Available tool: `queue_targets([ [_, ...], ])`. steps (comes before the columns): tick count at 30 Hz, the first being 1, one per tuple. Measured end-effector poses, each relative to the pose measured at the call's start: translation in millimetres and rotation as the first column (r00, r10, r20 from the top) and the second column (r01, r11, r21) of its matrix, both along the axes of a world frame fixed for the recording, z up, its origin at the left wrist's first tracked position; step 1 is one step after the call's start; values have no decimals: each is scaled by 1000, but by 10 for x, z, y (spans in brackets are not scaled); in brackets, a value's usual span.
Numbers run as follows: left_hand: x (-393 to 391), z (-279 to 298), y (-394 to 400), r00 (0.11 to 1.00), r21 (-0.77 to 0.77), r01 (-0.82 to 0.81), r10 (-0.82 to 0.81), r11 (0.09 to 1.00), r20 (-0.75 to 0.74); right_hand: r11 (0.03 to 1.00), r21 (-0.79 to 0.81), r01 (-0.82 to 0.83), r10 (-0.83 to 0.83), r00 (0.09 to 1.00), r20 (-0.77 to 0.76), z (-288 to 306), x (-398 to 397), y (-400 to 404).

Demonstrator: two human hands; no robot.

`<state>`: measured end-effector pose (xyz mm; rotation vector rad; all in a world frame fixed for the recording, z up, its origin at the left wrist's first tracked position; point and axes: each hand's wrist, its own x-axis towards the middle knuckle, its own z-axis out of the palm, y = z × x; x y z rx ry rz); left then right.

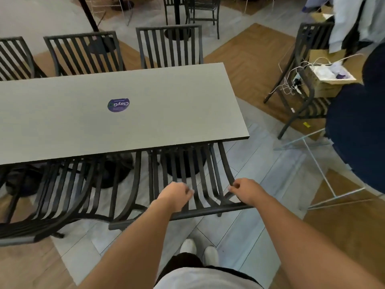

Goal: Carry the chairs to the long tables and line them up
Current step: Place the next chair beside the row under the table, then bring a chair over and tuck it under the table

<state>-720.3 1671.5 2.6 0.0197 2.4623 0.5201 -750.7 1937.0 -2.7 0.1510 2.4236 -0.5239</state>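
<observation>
- The long grey rectangular tabletop (129, 113) overhangs the seat of the black slatted metal chair (187, 176) nearest the person; if that chair is pushed further, I judge its curved slats or frame could knock the tabletop's edge or the round black pedestal base (183, 165) beneath.
- This chair stands at the table's near right end, just beside a second black slatted chair (68, 188); skewing it could clash the two frames and spoil the line.
- The left hand (177, 193) curls loosely over the slats and the right hand (242, 189) pinches the outer slat near the top rail; a light hold like this may slip.
- Hidden: the chair's legs and seat, under the tabletop.
- Whether the left hand's fingers truly close round a slat is hard to make out.
- The round purple sticker (118, 104) reads upside down, its small print illegible.
</observation>
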Motion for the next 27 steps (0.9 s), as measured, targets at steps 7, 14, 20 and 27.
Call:
queue_targets([
  [7, -676, 144, 310, 994, 47, 86, -83, 995, -72, 995, 36, 97, -95, 994, -54, 174, -380, 289],
  [14, -1240, 237, 735, 989, 42, 111, -106, 993, -106, 997, 39, 64, -61, 995, -81, 186, -880, 714],
  [20, -1763, 205, 1357, 985, 19, -22, 25, 1000, -170, 996, 59, -62, 66, 995, -78, 115, -1593, 1360],
  [27, -2128, 93, 2426, 956, 56, -262, 267, 963, -122, 967, 80, -244, 248, 967, -50, 193, -2459, 2248],
])
